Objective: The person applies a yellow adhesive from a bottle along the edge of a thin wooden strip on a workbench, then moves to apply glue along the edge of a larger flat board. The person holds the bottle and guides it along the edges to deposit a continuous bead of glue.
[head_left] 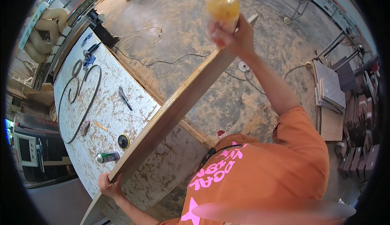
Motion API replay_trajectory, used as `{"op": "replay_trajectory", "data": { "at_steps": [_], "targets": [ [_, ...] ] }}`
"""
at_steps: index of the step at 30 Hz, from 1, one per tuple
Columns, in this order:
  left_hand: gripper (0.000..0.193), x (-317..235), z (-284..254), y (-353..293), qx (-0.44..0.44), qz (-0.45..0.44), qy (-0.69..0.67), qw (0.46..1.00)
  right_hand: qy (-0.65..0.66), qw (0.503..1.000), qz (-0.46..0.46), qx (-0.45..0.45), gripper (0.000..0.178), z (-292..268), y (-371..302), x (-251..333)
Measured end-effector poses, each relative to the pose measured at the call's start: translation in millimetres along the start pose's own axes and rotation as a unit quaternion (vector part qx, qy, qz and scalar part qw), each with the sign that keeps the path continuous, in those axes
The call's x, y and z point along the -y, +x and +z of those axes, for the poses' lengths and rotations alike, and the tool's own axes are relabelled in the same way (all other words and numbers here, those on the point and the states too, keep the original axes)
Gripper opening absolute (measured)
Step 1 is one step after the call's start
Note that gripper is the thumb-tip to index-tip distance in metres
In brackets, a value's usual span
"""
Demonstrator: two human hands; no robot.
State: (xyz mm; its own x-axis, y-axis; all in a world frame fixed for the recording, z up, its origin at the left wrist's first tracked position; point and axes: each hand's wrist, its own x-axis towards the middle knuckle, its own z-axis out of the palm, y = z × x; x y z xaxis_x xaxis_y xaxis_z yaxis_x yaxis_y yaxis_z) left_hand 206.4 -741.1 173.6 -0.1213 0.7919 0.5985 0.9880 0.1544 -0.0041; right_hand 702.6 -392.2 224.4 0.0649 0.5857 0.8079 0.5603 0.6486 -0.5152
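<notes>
A long wooden board (166,121) stands on edge, running from lower left to upper right, with its pale narrow edge facing up. At its near left end, my left hand (110,184) is wrapped over that edge, fingers closed on the board. My right hand (240,38) is raised by the far end, gripping a clear plastic bottle (223,5) with yellow contents. The bottle is tipped with its reddish end down, close to the board's upper edge. That end is blurred and partly behind my fingers, so I cannot tell whether it touches.
On the smeared white worktable (109,113) lie a green spray can (107,157), a round black pad (123,141), a yellow pencil (100,126), a dark looped strip (98,91) and a power tool (91,50). Cables (170,62) cross the dusty floor. Stacked panels (331,86) stand right.
</notes>
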Motion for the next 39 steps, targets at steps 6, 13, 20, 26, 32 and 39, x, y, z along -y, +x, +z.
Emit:
{"op": "replay_trajectory", "data": {
  "at_steps": [6,13,20,26,32,39],
  "targets": [
    [0.037,-3,-1,0,0.019,-0.035,0.004,0.999,0.163,0.964,0.179,-0.106,0.05,-9,16,-28],
    [0.035,6,4,3,0.014,-0.019,0.01,1.0,0.081,0.991,0.051,-0.088,0.042,-10,18,-35],
    [0.038,14,11,0,0.012,-0.008,0.023,1.0,0.071,0.993,0.034,-0.091,0.044,-12,16,-52],
    [0.041,13,9,1,0.014,0.002,0.033,0.999,0.039,0.991,0.062,-0.109,0.041,-19,33,-61],
    [0.041,12,9,1,0.031,-0.003,0.035,0.999,0.092,0.991,0.056,-0.079,0.041,-23,34,-64],
    [0.04,14,10,0,0.03,-0.001,0.045,0.999,-0.04,0.981,0.126,-0.142,0.047,-38,60,-108]
  ]
}}
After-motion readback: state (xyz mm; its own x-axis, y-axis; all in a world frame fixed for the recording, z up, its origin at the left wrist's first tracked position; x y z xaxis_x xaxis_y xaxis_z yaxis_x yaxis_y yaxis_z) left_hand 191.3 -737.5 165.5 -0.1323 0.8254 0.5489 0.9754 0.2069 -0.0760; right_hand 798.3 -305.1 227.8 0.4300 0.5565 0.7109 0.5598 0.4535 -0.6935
